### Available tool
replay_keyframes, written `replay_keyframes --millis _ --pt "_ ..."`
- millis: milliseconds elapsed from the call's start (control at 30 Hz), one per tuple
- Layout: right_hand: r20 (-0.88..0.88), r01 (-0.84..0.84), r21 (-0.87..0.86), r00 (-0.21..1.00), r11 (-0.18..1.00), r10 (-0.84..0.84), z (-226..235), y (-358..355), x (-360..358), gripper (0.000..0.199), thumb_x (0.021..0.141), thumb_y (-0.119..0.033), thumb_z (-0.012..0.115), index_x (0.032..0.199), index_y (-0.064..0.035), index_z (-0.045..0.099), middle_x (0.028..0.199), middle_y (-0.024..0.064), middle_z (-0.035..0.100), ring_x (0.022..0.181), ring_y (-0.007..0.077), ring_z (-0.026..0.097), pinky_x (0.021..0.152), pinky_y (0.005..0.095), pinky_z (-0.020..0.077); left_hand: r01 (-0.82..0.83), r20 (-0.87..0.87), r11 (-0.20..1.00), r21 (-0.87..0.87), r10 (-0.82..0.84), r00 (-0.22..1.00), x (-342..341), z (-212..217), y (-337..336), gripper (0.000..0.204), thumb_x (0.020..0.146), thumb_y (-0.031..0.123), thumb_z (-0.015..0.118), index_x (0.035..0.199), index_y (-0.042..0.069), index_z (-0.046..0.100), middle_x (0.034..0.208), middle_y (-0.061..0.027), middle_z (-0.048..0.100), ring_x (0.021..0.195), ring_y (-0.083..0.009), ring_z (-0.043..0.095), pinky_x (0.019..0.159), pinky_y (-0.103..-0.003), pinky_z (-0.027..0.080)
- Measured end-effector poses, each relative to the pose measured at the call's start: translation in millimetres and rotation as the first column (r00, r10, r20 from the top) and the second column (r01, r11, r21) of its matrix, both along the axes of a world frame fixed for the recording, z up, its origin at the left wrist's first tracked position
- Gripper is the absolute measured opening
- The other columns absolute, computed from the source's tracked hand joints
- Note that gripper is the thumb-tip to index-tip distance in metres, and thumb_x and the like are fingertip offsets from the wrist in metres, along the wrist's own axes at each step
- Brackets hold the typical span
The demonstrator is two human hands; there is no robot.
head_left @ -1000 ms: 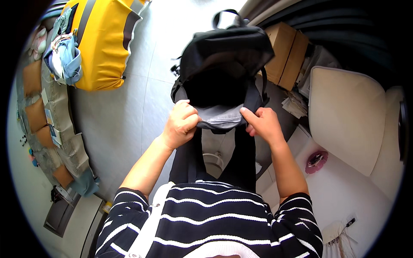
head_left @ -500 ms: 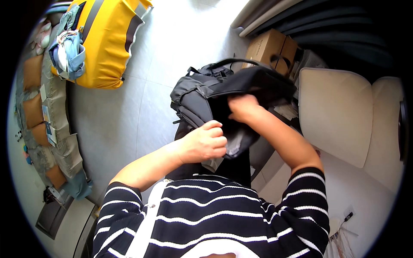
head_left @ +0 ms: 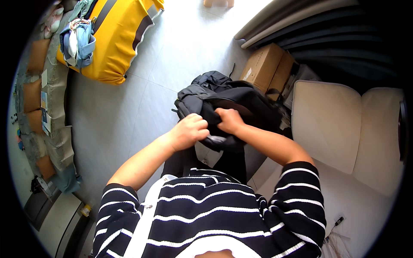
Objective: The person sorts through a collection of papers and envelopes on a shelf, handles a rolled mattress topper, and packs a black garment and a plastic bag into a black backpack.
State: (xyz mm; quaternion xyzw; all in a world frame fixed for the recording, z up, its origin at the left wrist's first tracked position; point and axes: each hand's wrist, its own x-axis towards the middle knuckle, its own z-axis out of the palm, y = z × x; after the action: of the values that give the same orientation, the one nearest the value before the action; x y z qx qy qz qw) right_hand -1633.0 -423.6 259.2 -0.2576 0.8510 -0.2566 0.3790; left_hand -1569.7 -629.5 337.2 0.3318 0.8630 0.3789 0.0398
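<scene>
A black backpack [head_left: 195, 92] hangs open in front of me, its main compartment facing me and its flap folded back to the right. My left hand [head_left: 189, 131] is closed round the near left edge of the opening. At the mouth of the bag, my right hand [head_left: 229, 121] has its fingers curled on black fabric, which looks like the bag's inner panel or lining. A strip of grey lining [head_left: 216, 139] shows just below the hands. The depth of the compartment is too dark to make out.
Behind the bag to the right stands a brown cardboard box [head_left: 262, 66], beside a dark curtain [head_left: 309, 41]. A cream padded chair [head_left: 325, 124] is at my right. Far left are a yellow covered block [head_left: 114, 47] with pale blue cloth items [head_left: 77, 45], and a sofa [head_left: 58, 103] with brown cushions.
The backpack's raised flap has dropped lower, and the bag sits slightly lower overall. My right hand has come out toward the opening's edge, closer to my left hand, which moved a little left.
</scene>
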Motion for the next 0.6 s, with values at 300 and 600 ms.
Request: replay_keyframes --millis 300,600 --pt "0.344 0.779 -0.338 0.624 0.528 -0.701 133.2 106.7 -50.5 0.037 0.068 0.009 0.062 0.104 0.0019 0.061 0.094 0.0041 0.065 0.086 0.0129 0.060 0.080 0.0267 0.0474 -0.233 -0.013 0.972 -0.026 0.233 0.972 17.0 11.0 -38.8 0.018 0.060 -0.002 0.059 0.069 0.008 0.047 0.076 -0.0065 0.048 0.074 -0.0269 0.049 0.070 -0.037 0.041" --pt "0.489 0.800 -0.598 0.416 0.053 -0.767 203.4 68.9 -88.8 0.041 0.074 0.009 0.056 0.115 0.0026 0.058 0.110 0.0112 0.063 0.100 0.0239 0.061 0.093 0.0350 0.0482 -0.293 -0.152 0.953 0.074 0.302 0.941 10.5 43.5 -125.6 0.015 0.063 -0.002 0.064 0.068 0.006 0.052 0.076 -0.0065 0.051 0.075 -0.0266 0.051 0.070 -0.036 0.044"
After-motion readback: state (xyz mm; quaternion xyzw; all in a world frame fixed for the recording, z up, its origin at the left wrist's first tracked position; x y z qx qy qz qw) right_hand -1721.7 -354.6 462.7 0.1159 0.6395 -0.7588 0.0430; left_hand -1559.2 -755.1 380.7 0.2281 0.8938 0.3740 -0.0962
